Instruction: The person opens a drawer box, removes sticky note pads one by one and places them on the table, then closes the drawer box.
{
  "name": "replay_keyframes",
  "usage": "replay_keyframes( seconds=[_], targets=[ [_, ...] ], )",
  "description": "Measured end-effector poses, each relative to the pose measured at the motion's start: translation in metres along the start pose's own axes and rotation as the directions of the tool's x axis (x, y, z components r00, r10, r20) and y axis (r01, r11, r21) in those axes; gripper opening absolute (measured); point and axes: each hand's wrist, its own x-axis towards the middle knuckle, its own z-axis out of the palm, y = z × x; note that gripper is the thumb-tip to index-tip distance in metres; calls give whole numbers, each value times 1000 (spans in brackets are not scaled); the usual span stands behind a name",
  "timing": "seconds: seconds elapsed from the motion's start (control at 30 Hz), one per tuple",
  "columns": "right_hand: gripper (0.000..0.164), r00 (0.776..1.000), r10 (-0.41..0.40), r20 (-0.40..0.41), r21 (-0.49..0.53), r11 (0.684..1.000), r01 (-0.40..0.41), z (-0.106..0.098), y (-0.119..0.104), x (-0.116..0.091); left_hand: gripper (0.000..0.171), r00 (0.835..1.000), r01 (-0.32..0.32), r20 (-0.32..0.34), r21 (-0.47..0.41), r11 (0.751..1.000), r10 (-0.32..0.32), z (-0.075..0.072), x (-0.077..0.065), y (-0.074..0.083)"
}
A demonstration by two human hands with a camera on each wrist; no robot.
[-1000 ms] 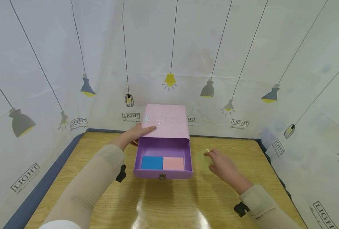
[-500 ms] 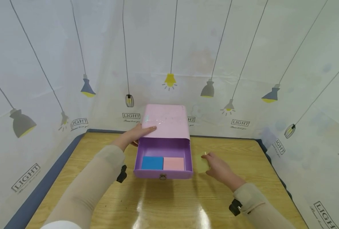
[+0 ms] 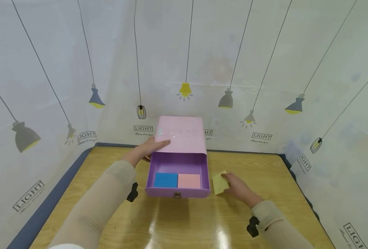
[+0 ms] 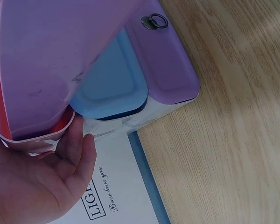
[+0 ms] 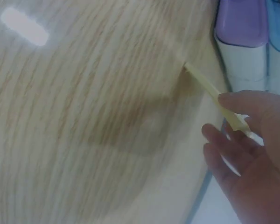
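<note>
A storage box with a pink top (image 3: 181,133) has its upper purple drawer (image 3: 177,192) pulled out. Inside lie a blue sticky note pad (image 3: 166,180) and a pink sticky note pad (image 3: 189,181), side by side at the front. My left hand (image 3: 148,147) grips the left side of the box, thumb on top; in the left wrist view its other fingers curl by the side wall. To the right of the drawer, my right hand (image 3: 238,186) pinches a pale yellow sticky note pad (image 3: 219,183) between thumb and fingers. That pad is apart from the drawer.
Below the open drawer are a blue drawer front (image 4: 113,77) and a lower purple drawer front (image 4: 168,60) with a ring pull. The box stands on a wooden table (image 3: 171,228). A white cloth backdrop (image 3: 264,62) printed with lamps encloses the back and sides.
My right hand has moved left and a little nearer with the yellow pad, whose broad face shows more now. The left hand, the box and the two pads inside have stayed put.
</note>
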Motion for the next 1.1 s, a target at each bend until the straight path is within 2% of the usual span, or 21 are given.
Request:
replay_keyframes(
  seconds=[0.23,0.4,0.47,0.53,0.63,0.7,1.1],
  targets=[
    [57,998,44,43,-120,992,-38,8,12,3,117,1000,25,-3,2,1000,-25,-2,3,-1],
    [49,999,40,19,-214,976,-35,18,16,4,118,1000,20,-3,-1,1000,-20,-1,0,-1],
    [41,1000,12,-12,-253,967,-14,23,16,3,116,1000,9,1,-7,1000,-9,0,-2,0],
    [32,998,-57,-40,-281,959,43,28,16,2,115,1000,3,4,-10,1000,-3,1,-3,0],
    [22,983,-177,-52,-296,943,154,33,13,2,113,1000,1,7,-13,1000,-1,2,-5,2],
    [22,972,-231,-48,-280,937,209,35,10,2,114,1000,5,3,-11,1000,-5,2,-5,2],
    [27,964,-255,-72,-261,938,229,40,12,12,116,1000,14,-11,-5,1000,-14,2,-1,2]
  ],
)
